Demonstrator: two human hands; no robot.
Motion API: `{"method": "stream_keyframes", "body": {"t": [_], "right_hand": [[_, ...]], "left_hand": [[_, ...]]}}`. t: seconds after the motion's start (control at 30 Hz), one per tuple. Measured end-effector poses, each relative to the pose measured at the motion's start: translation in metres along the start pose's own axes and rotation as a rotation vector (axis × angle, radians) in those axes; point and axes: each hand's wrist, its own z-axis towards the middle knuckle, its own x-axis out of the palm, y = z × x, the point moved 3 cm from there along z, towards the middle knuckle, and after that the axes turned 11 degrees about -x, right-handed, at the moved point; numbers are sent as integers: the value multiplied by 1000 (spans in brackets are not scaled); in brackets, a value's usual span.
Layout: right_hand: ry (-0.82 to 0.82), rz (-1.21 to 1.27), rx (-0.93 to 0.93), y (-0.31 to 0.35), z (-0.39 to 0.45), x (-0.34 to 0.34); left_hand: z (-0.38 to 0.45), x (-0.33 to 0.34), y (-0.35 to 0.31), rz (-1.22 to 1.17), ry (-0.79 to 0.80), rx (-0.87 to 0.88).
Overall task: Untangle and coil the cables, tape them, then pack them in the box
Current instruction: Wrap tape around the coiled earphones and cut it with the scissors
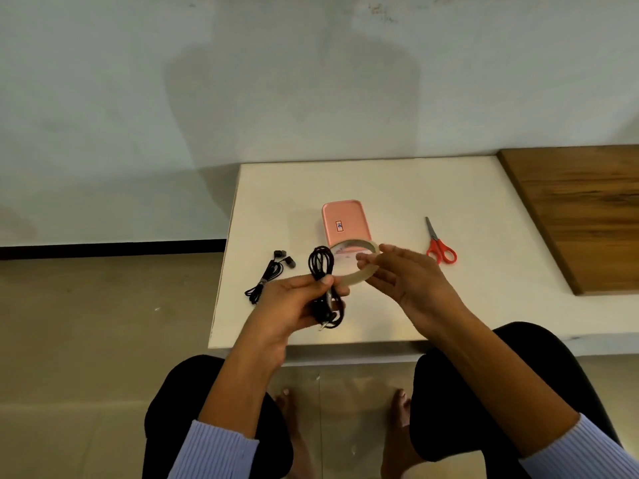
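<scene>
Two cables in play, and one is already dealt with: the earphones (270, 275) lie coiled on the white surface (484, 271), off to the left, and whether tape binds them is too small to tell. The other, a black cable (321, 267), is gathered into a long bundle and held up over the near edge of the surface, pinched at its middle by the left hand (297, 302), thumb on top and fingers curled under, loops sticking out above and below that grip. Right against it comes the tape roll (352, 267), held by the right hand (401, 274), fingers wrapped round its far rim, the near rim touching the left fingertips. So by my read, coiling is finished and taping of this bundle is just being set up; no strip looks pulled free yet. Cutting and packing remain. Behind the tape sits the pink box (345, 219), lid shut, and the red scissors (439, 245) wait untouched to the right.
</scene>
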Motion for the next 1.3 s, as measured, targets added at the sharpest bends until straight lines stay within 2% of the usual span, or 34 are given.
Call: {"method": "stream_keyframes", "body": {"t": [0.1, 0.17, 0.27, 0.33, 0.43, 0.57, 0.67, 1.1, 1.3], "right_hand": [[94, -506, -245, 8, 3, 2], [186, -743, -397, 6, 3, 8], [273, -947, -602, 0, -2, 16], [288, -972, -653, -1, -5, 20], [309, -996, -710, -2, -8, 23], [400, -1106, -771, -8, -11, 25], [395, -1103, -827, -8, -12, 24], [418, -1071, -751, -12, -12, 26], [422, -1057, -826, -12, -11, 25]], "left_hand": [[1, -13, -8, -97, -72, 84], [4, -13, -9, -202, -20, 58], [10, -2, -6, -273, 100, -63], [15, 2, -4, -285, 98, -100], [20, 1, -1, -339, 9, -112], [22, -4, 0, -338, -45, -113], [22, -5, 0, -339, -70, -105], [21, -7, -2, -411, -99, -100], [19, -8, -3, -455, -88, -123]]}}
